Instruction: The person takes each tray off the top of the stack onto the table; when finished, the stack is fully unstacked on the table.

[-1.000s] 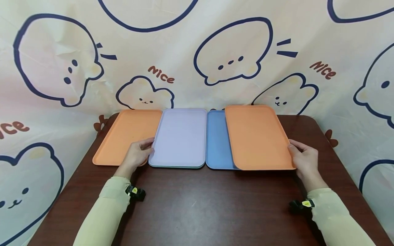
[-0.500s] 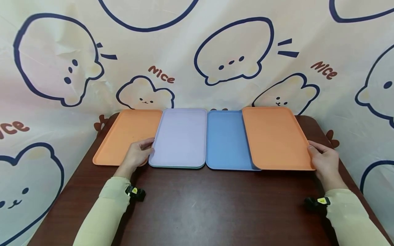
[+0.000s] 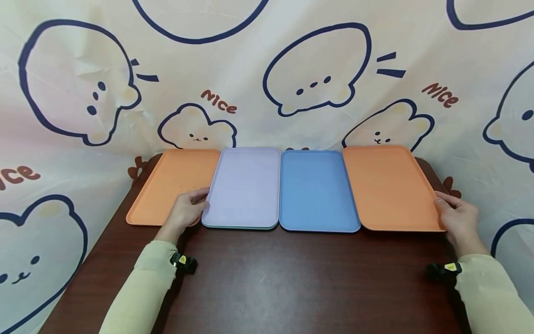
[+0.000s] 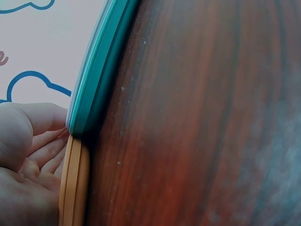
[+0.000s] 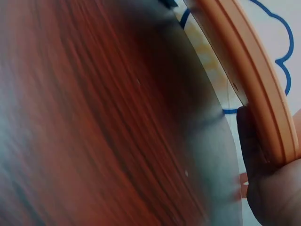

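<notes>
In the head view my right hand (image 3: 460,220) grips the right edge of an orange tray (image 3: 392,185). The right wrist view shows this orange tray (image 5: 256,70) tilted past the table, with a finger (image 5: 249,136) against its underside. To its left lies a blue tray (image 3: 319,190). Beside that is a lavender tray (image 3: 244,185) with a green tray (image 4: 94,94) under it. My left hand (image 3: 185,211) touches the lavender tray's left edge with loosely extended fingers and thumb. It lies over a second orange tray (image 3: 167,181) at the far left, partly covering that tray's near right corner.
The trays form a row along the back of a dark brown wooden table (image 3: 292,278). Behind and beside the table hangs a pale cloth (image 3: 233,69) printed with blue-outlined cartoon animals. A small black camera (image 3: 183,262) is strapped to the left wrist.
My right hand has carried the orange tray rightward off the blue tray, which now shows whole. My left hand has stayed in place at the lavender tray's edge.
</notes>
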The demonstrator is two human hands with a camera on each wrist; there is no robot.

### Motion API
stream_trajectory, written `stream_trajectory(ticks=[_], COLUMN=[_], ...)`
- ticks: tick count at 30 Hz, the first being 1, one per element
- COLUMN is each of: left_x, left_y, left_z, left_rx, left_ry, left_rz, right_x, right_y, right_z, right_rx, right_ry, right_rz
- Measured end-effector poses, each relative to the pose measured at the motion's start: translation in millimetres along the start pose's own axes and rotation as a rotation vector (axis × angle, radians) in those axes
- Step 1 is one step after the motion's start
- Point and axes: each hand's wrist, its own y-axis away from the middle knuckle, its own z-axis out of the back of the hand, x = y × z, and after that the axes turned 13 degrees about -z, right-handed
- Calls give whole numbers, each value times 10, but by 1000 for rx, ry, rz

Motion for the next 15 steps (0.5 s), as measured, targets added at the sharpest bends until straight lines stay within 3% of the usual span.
stream_trajectory(ticks=[8, 15], left_x=[-8, 9], left_y=[-5, -14], left_z=[-3, -3], left_rx=[-7, -4], left_ry=[-6, -2], left_rz=[10, 17], right_x=[-11, -28], right_y=[-89, -122], right_z=[85, 65], right_rx=[-9, -22], right_ry=[47, 142], right_rz=[-12, 42])
